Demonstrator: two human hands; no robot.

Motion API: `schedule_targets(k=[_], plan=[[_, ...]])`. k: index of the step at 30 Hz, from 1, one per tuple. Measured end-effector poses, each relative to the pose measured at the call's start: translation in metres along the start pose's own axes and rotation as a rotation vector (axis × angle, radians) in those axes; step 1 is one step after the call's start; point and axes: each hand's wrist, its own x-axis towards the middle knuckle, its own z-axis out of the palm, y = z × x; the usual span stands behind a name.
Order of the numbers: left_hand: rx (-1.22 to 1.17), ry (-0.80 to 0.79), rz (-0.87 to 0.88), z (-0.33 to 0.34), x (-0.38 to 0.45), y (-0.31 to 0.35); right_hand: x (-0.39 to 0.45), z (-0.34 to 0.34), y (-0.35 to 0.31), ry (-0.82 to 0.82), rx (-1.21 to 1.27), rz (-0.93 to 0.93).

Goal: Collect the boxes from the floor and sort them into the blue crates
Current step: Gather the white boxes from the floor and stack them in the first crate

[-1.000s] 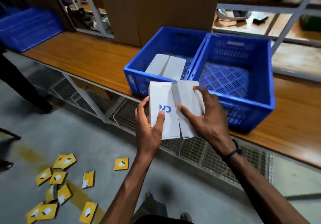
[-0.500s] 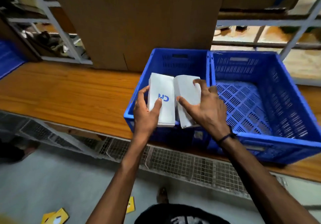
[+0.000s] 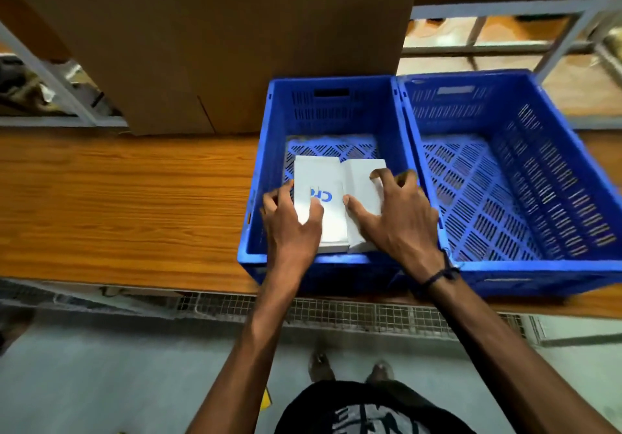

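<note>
A tall brown cardboard panel (image 3: 235,40) stands at the back of the long wooden surface (image 3: 117,204), with grey metal shelving (image 3: 505,13) behind it. Two blue crates sit side by side on the surface, their walls touching. The right crate (image 3: 572,171) shows only its slotted floor. The left crate (image 3: 266,171) holds what the person is working with: two white boxes lying flat and side by side, low inside it, toward its near wall. The left box (image 3: 318,178) carries blue lettering on top; the right box (image 3: 361,181) is plain and sits slightly skewed against it. Whether they rest on the crate floor or on other boxes I cannot tell. The left hand (image 3: 291,228) grips the left box, thumb on its top face near the lettering and fingers wrapped round its outer edge. The right hand (image 3: 400,221) grips the right box, thumb on top, fingers curled over its far corner. A dark band (image 3: 441,273) circles the right wrist.
</note>
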Motion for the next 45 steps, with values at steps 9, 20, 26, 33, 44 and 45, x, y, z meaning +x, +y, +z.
schedule_targets(k=[9,20,26,33,44,45], plan=[[0.039,0.110,0.204,0.002,-0.009,0.017,0.010,-0.014,0.019,0.106,0.149,-0.038],[-0.255,-0.100,0.624,0.049,-0.039,0.089,-0.019,-0.043,0.078,0.316,0.291,0.129],[-0.373,-0.526,0.769,0.090,-0.072,0.098,-0.093,-0.055,0.111,0.554,0.264,0.461],[-0.415,-0.978,0.733,0.143,-0.172,0.097,-0.243,-0.070,0.147,0.682,0.126,0.893],[-0.390,-1.495,0.833,0.147,-0.392,0.099,-0.469,-0.095,0.194,1.017,0.078,1.268],[-0.376,-1.507,0.838,0.149,-0.411,0.099,-0.487,-0.098,0.201,1.036,0.082,1.279]])
